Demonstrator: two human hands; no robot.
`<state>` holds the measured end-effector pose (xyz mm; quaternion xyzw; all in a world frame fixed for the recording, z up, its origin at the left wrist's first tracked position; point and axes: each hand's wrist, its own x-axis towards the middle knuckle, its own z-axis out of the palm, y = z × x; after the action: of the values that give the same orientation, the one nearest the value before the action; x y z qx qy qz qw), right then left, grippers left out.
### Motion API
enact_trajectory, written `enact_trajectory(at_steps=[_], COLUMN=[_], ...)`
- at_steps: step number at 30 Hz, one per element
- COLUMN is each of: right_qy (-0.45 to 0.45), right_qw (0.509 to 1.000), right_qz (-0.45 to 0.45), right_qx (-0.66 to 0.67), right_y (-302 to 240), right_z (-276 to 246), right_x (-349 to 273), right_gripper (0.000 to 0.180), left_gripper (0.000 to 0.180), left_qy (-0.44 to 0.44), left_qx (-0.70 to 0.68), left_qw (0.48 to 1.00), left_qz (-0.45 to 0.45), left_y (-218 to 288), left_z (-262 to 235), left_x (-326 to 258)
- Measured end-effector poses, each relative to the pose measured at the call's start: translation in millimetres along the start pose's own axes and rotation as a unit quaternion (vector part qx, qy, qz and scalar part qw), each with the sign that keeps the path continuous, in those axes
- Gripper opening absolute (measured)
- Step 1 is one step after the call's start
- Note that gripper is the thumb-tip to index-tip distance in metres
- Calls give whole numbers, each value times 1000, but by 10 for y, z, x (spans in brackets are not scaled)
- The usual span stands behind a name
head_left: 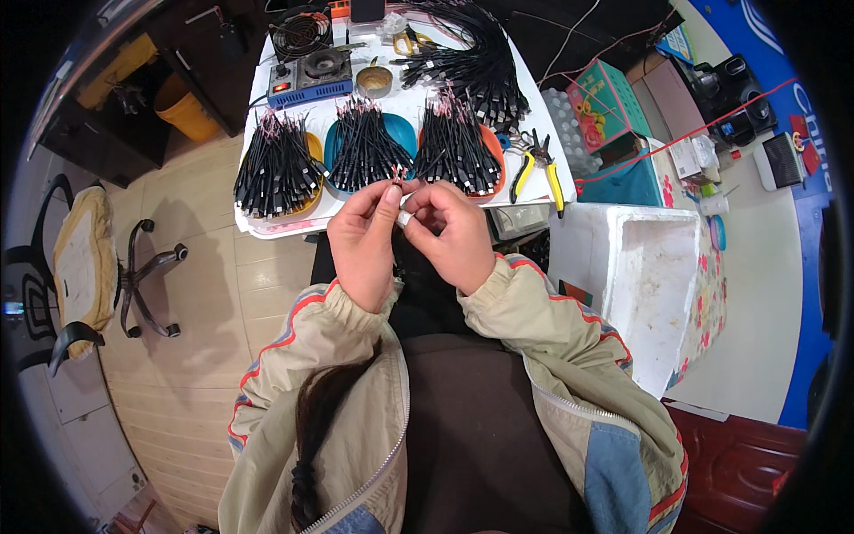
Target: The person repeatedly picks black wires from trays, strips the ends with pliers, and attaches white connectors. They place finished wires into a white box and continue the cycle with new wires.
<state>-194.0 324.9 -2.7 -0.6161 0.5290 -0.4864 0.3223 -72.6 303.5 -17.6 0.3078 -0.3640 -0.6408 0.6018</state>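
In front of my chest, at the near edge of the white table, my left hand (363, 245) and my right hand (452, 233) are close together. Both are closed around one small cable piece. Pinkish bare wire ends (398, 176) stick up past my left thumb, and a whitish plug (405, 218) shows between the two hands. The fingers hide most of the cable. Just beyond my hands, bundles of short black cables (369, 147) with pink wire ends fill a blue tray (405, 133). Similar bundles lie in a yellow tray (313, 147) and an orange tray (492, 142).
Yellow-handled wire strippers (538, 173) lie right of the trays. Behind stand a blue soldering station (307, 84), a small metal pot (374, 82), a fan (301, 34) and more black cables (471, 62). A white foam box (654, 276) is at right, an office chair (89, 267) at left.
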Motion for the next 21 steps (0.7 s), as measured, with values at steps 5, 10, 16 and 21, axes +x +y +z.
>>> enact_trajectory(at_steps=[5, 10, 16, 21], right_qy=[35, -11, -65, -143], right_qw=[999, 999, 899, 785], right_qz=[-27, -12, 142, 243], right_qx=[27, 47, 408, 551], right_y=[-61, -79, 63, 96], right_z=[-164, -186, -141, -135], right_x=[145, 205, 182, 164], right_gripper=[15, 9, 6, 8], left_gripper=[19, 17, 18, 19], left_qy=[9, -33, -71, -120], left_qx=[7, 27, -82, -126], left_qw=[1000, 998, 987, 967], left_qz=[-27, -56, -118, -184], left_y=[12, 31, 96, 136], left_z=[-13, -41, -98, -196], left_x=[-23, -17, -32, -25])
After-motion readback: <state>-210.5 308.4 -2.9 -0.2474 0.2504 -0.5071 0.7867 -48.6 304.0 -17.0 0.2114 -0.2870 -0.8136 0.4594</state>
